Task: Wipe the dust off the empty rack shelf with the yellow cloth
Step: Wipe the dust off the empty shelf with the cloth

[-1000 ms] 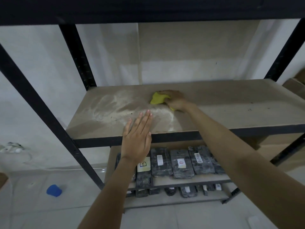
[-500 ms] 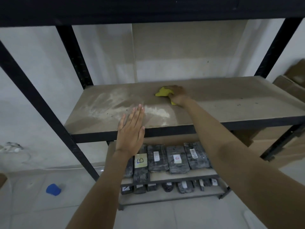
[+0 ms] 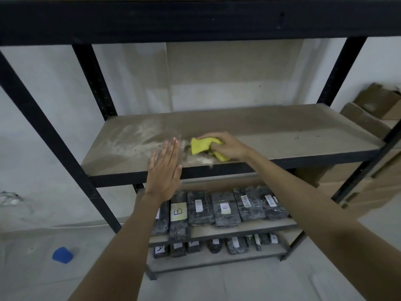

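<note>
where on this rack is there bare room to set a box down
The right half of the dusty shelf, between the right hand with the yellow cloth and the right post, is bare. The lower shelves are crowded with wrapped packages.

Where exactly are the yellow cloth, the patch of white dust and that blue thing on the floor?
yellow cloth [image 3: 200, 145], head view, on its bunched left part beside the right hand.
white dust [image 3: 132, 141], head view, middle of the pale smear on the shelf.
blue object [image 3: 62, 255], head view, its top face.
</note>
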